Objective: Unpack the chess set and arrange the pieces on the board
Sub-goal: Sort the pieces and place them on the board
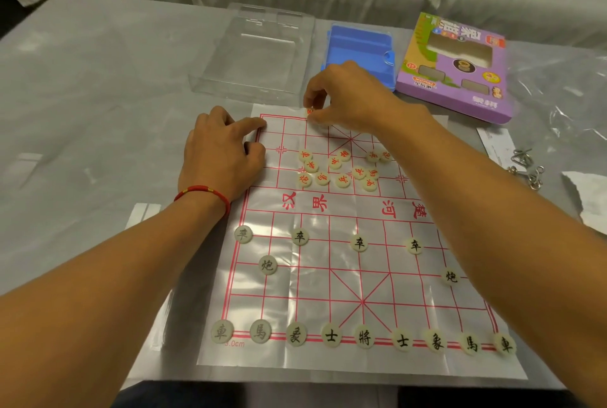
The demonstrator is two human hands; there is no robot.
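Near edge: black pieces point(364, 338) already in their row, so that side's done. Board point(331, 276) is thin film, curls w/o weight, so left hand point(218, 151) presses its far-left corner, fingers loosely bent. Right hand point(345, 95) pinches a red piece point(309, 111) at the far row; loose red pieces point(338, 169) wait mid-board.
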